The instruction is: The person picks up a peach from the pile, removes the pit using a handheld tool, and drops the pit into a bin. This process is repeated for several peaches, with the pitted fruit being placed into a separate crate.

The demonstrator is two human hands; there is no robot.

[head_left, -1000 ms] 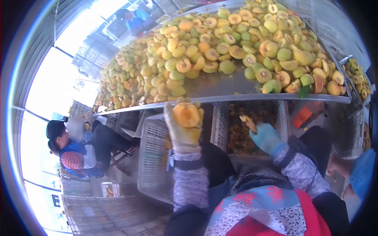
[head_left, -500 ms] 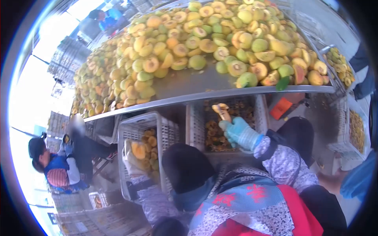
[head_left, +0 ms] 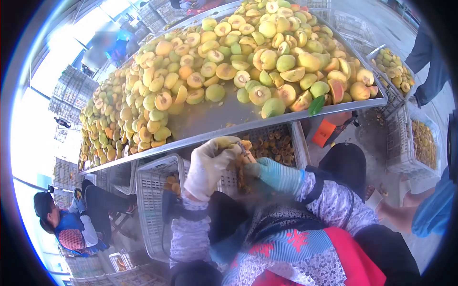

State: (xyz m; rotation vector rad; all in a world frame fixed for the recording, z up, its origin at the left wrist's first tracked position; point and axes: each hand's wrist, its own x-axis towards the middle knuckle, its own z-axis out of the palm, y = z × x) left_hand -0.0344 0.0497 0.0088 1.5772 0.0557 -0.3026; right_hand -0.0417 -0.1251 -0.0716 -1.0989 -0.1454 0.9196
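Note:
My right hand (head_left: 279,175), in a light blue glove, is closed round a short tool with a pale wooden handle (head_left: 249,156); its working end is hard to make out. A yellow-brown piece of fruit (head_left: 245,144) shows at the tool's tip. My left hand (head_left: 210,164), in a whitish glove, is raised beside that tip with its fingers curled in; what they grip is hidden. Both hands are over the crate of brown pits and scraps (head_left: 274,143), just below the table edge. Halved peaches (head_left: 224,71) lie heaped on the metal table (head_left: 205,117).
A white crate (head_left: 148,200) with some fruit pieces stands to my left. At the right are a crate of fruit (head_left: 393,66) and another of scraps (head_left: 424,143). An orange object (head_left: 324,132) is under the table. A seated person (head_left: 71,219) works at the left; others stand nearby.
My left hand has come up from the left crate, where it was beside a peach half, to the tool's tip. My right hand has moved slightly left and down with the tool.

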